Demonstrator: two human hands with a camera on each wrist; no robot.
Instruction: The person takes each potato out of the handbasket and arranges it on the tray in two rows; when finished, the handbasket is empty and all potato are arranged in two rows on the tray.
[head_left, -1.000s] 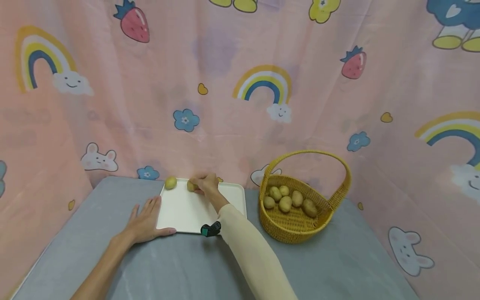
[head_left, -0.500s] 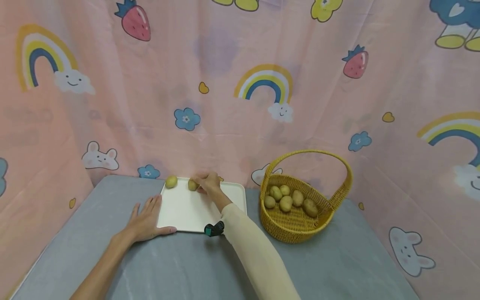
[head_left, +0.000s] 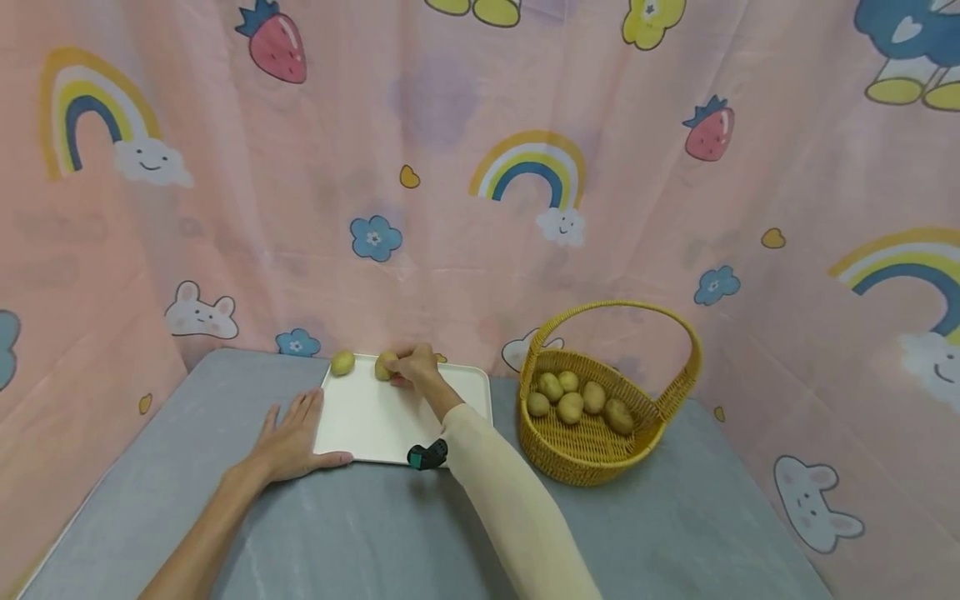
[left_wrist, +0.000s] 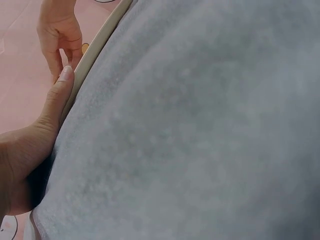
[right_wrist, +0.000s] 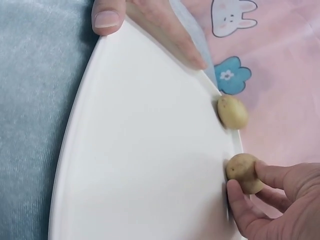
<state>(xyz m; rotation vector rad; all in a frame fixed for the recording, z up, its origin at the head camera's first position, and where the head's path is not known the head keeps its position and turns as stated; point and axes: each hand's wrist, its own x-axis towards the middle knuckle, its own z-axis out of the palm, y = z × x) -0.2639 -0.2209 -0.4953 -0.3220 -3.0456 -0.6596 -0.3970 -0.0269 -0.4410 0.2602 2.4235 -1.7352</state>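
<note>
A white tray (head_left: 367,421) lies on the grey tabletop. My left hand (head_left: 288,442) rests against its front left corner, the fingers along the left side and the thumb at the front edge. At the tray's back edge, my right hand (head_left: 416,368) pinches a potato (right_wrist: 244,172) between thumb and fingers; the potato is low at the tray surface. Another potato (head_left: 342,363) sits at the back left corner, a little apart from the held one. In the left wrist view, the left thumb (left_wrist: 56,97) lies along the tray rim.
A yellow wicker basket (head_left: 577,475) with a tall handle stands to the right of the tray. Several potatoes (head_left: 570,407) lie inside it. Behind the table hangs a pink printed curtain (head_left: 450,283), close to the tray's back edge.
My right wrist has shifted very slightly to the right, and the fingers have moved a little about the potato at the back edge. The left hand has stayed in place.
</note>
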